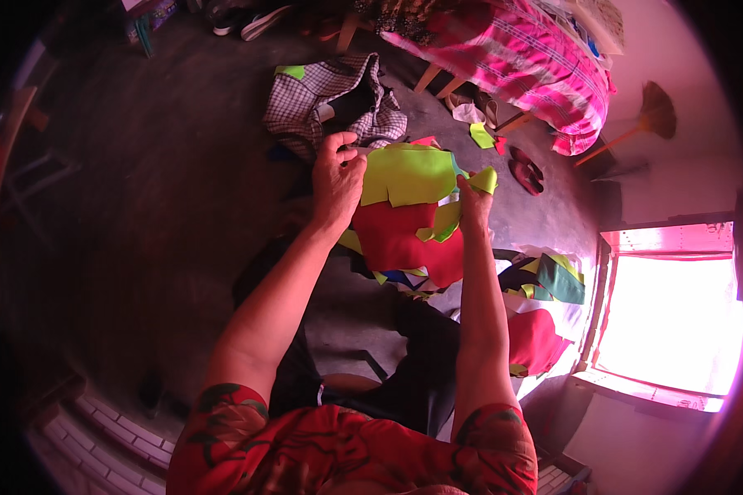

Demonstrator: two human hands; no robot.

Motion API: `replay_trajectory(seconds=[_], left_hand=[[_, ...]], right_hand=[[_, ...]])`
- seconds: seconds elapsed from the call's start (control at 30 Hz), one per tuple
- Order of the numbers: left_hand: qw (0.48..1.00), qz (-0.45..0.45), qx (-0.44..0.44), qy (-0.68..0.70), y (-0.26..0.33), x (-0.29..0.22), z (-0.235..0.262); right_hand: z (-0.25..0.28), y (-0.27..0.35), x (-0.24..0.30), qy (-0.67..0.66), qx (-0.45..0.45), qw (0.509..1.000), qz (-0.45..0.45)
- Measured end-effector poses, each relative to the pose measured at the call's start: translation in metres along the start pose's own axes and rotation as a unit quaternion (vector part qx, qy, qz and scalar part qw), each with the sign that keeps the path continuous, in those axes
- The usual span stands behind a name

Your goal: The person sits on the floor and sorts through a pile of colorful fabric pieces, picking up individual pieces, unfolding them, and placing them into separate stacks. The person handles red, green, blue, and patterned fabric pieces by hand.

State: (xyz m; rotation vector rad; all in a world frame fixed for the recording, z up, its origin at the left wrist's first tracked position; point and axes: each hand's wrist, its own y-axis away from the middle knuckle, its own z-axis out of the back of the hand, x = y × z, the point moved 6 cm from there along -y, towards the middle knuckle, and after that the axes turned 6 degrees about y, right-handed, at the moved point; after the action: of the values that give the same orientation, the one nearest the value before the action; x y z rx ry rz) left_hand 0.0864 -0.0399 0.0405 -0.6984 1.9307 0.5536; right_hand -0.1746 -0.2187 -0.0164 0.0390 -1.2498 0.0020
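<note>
A yellow-green fabric piece [409, 175] is spread over red cloth [400, 235] in front of me. At its left edge is my left hand [338, 181], fingers raised and apart, the thumb beside the cloth; I see nothing held in it. My right hand [475, 202] pinches a small folded yellow-green fabric scrap [483, 180] at the right edge of the pile. A narrow yellow-green strip [444, 223] hangs just left of that hand. More cut cloth in blue, white and yellow-green lies below the red piece.
A checked cloth bag [297, 103] sits beyond my left hand. To the right lie a teal cloth [560, 280] and another red cloth [538, 340], near a bright window [669, 313]. A pink plaid cover [504, 62] drapes over wooden legs; dark shoes [526, 171] and a broom [656, 111] are nearby.
</note>
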Motion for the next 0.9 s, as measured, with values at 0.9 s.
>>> replay_trajectory(seconds=[0.9], left_hand=[[0.872,0.244,0.402,-0.137,0.076,0.074,-0.072]], right_hand=[[0.008,0.141,0.02,-0.506,0.128,0.842,-0.133]])
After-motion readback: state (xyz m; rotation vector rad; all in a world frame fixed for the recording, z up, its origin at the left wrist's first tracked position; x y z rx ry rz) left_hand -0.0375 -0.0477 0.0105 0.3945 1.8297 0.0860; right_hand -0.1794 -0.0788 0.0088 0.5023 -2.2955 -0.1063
